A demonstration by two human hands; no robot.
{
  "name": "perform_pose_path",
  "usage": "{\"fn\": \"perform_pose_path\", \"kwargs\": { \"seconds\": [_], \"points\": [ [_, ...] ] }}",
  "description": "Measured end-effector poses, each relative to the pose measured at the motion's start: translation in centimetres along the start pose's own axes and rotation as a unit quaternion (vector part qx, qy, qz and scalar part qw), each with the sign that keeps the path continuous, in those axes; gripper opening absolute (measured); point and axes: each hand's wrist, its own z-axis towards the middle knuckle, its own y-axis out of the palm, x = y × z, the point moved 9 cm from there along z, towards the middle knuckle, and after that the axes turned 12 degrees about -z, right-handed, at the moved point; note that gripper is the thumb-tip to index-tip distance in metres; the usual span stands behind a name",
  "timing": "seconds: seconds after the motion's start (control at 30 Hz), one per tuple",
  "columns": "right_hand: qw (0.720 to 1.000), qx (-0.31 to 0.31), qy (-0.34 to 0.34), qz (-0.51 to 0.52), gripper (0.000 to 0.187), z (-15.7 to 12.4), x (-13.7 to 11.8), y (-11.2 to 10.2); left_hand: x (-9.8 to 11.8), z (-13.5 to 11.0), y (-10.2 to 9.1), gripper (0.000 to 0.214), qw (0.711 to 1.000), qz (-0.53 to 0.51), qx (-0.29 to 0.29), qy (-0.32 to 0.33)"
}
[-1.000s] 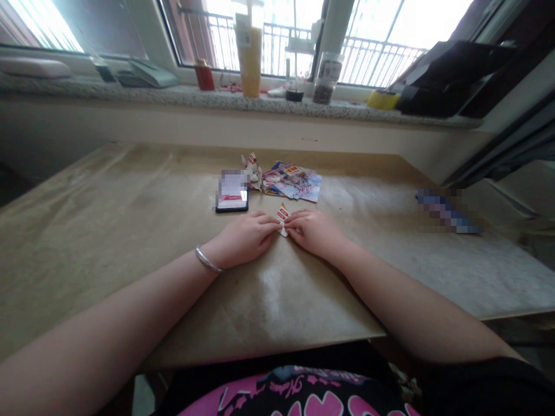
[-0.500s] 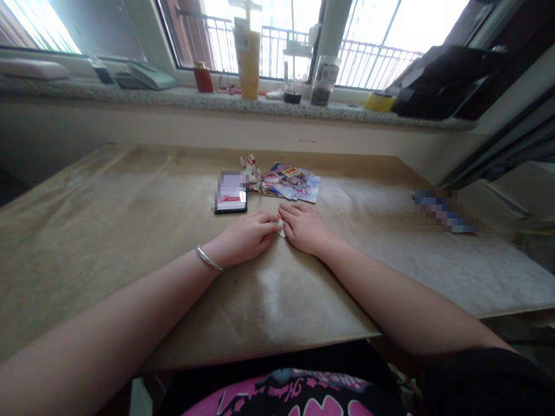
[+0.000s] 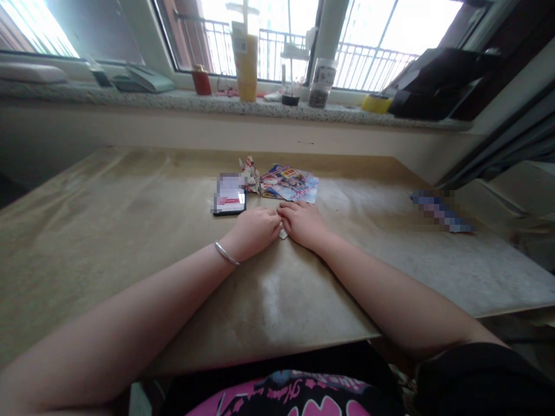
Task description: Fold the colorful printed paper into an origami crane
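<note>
A small white piece of folded paper (image 3: 283, 234) lies on the table (image 3: 182, 242), mostly covered by both hands. My left hand (image 3: 256, 230), with a silver bracelet at its wrist, is closed, its curled fingers gripping the left side of the paper. From the other side my right hand (image 3: 302, 224) holds the paper against the table, fingers bent and pressed together. The fingertips of the two hands meet over it. Just behind are a phone (image 3: 229, 195) with a lit screen, crumpled printed paper (image 3: 250, 173) and several fanned, colourful printed sheets (image 3: 292, 184).
A blurred bluish packet-like thing (image 3: 442, 212) lies at the table's right. Along the stone windowsill (image 3: 173, 105) stand a tall yellow drink cup (image 3: 247, 63), a red container (image 3: 202, 81), a clear jar (image 3: 323, 84), yellow tape (image 3: 376, 103) and a black bag (image 3: 433, 86).
My left hand has shifted slightly and rolled over, its fingers now more curled at the paper. My right hand stays nearly in place. The camera has moved a little.
</note>
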Motion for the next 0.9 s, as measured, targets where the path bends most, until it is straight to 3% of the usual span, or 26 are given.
{"fn": "perform_pose_path", "kwargs": {
  "seconds": [0.17,0.3,0.47,0.67,0.9],
  "points": [
    [0.999,-0.024,0.03,0.031,0.036,-0.1,0.8,0.8,-0.9,0.4,0.3,0.022,0.999,-0.019,0.038,-0.02],
    [0.998,-0.024,0.029,0.045,0.038,-0.2,0.9,0.7,-2.7,0.4,1.1,0.017,0.991,-0.125,0.014,-0.037],
    [0.997,-0.034,0.032,0.054,0.042,-0.5,1.2,0.8,-3.3,0.1,1.1,0.017,0.984,-0.178,0.001,-0.027],
    [0.996,-0.065,0.029,0.06,0.049,-0.7,1.7,1.4,-3.0,-0.5,0.9,0.019,0.983,-0.18,-0.023,0.006],
    [0.995,-0.056,0.008,0.078,0.051,-1.1,2.1,1.2,-1.6,-2.0,0.0,0.028,0.989,-0.102,-0.064,0.081]
  ]
}}
